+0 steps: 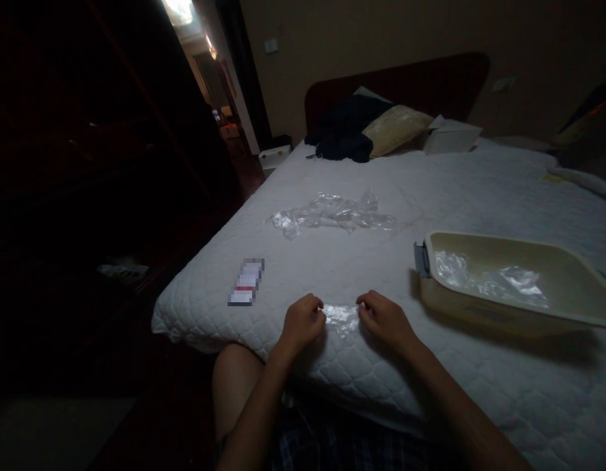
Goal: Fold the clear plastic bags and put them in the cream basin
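A small clear plastic bag is stretched between my two hands, just over the near edge of the bed. My left hand pinches its left end with curled fingers. At the right end, my right hand has its thumb and fingers closed on the plastic. Several crumpled clear plastic bags lie farther back on the white quilted bedcover. To the right stands a cream plastic tub with more clear plastic inside.
A blurred-out phone-like object lies left of my hands. Dark clothing, a yellowish pillow and a white box are near the headboard. The tub's grey latch sticks out leftward.
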The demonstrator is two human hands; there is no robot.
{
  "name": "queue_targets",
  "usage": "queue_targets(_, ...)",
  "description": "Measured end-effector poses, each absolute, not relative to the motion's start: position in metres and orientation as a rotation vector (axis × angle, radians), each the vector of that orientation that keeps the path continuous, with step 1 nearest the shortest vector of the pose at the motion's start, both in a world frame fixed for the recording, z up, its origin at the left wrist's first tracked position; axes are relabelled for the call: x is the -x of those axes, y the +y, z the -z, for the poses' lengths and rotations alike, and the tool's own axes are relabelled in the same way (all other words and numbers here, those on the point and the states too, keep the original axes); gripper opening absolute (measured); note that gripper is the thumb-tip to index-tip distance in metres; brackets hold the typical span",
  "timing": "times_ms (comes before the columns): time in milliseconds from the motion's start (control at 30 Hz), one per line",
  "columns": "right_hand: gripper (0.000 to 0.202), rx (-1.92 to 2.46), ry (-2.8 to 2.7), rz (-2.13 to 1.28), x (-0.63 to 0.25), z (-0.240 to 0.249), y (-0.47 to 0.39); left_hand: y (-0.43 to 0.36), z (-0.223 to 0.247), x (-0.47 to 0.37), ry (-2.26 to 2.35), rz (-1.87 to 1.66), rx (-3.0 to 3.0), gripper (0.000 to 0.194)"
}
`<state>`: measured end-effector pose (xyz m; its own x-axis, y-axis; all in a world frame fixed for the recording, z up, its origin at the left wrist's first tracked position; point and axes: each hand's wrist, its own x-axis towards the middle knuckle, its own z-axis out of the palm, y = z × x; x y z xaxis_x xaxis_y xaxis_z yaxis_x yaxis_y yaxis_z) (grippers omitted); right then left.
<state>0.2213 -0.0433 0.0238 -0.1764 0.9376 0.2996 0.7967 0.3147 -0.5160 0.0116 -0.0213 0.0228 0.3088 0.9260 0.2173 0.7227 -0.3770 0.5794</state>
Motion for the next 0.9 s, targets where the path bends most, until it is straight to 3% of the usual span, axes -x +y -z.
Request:
queue_targets(167, 0.020, 1.693, -2.227, -0.170, -0.193, -0.015, -0.040, -0.027, -0.020, -0.036, 1.516, -0.301, -2.543, 0.019)
queue_targets(300, 0.024, 1.776, -2.291, -0.050, -0.195, -0.005, -0.038, -0.025, -0.010, -0.036, 1.572, -0.186, -2.580, 0.025)
queue_targets(467, 0.030, 1.849, -2.257, 0.015, -0.218, 0.000, -0.039, -0.026, -0.012, -0.033, 1.560, -0.205, -2.544, 0.026)
queue_targets(900, 0.031, 1.633, -1.731, -0.241, -0.241, 0.003, -0.056, -0.006, -0.035, -0.024, 1.513, -0.535, -2.253, 0.025)
